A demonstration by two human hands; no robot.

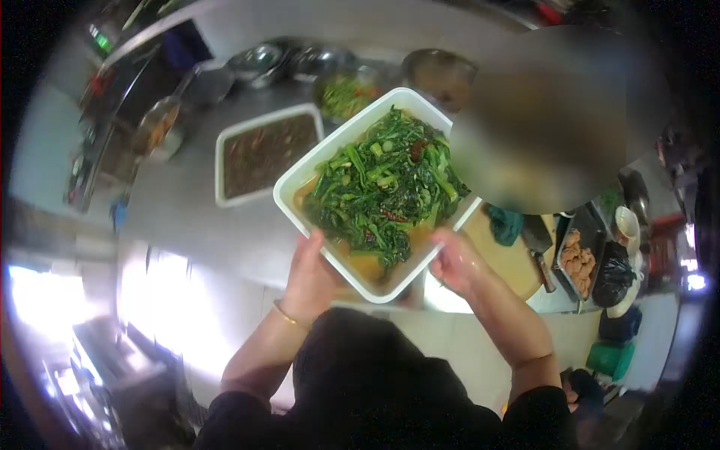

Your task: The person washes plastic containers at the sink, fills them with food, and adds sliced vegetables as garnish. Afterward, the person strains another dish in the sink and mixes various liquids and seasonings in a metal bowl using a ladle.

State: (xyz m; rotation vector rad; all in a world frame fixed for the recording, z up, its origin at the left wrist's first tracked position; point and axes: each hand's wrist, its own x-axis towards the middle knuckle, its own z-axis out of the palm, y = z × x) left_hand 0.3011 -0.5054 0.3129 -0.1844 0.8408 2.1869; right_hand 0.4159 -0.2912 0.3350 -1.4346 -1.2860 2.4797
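A white rectangular tray (pixel 283 193) full of cooked leafy greens (pixel 382 187) is held up between my two hands. Brownish liquid and a few dark red chillies show among the greens. My left hand (pixel 309 281) grips the tray's near left side, fingers partly hidden beneath it. On the near right side, my right hand (pixel 456 262) is closed on the rim. A bracelet is on my left wrist. Behind the tray, to the left, a second white tray (pixel 221 169) with dark brown food stands on the steel counter (pixel 180 195).
Metal bowls (pixel 259 61) line the back, one bowl (pixel 322 94) with chopped greens. At right are a cutting board (pixel 517 271), a cleaver (pixel 538 244), a green cloth (pixel 504 225) and a black tray (pixel 592 225) with raw-looking meat. A blurred patch hides the upper right.
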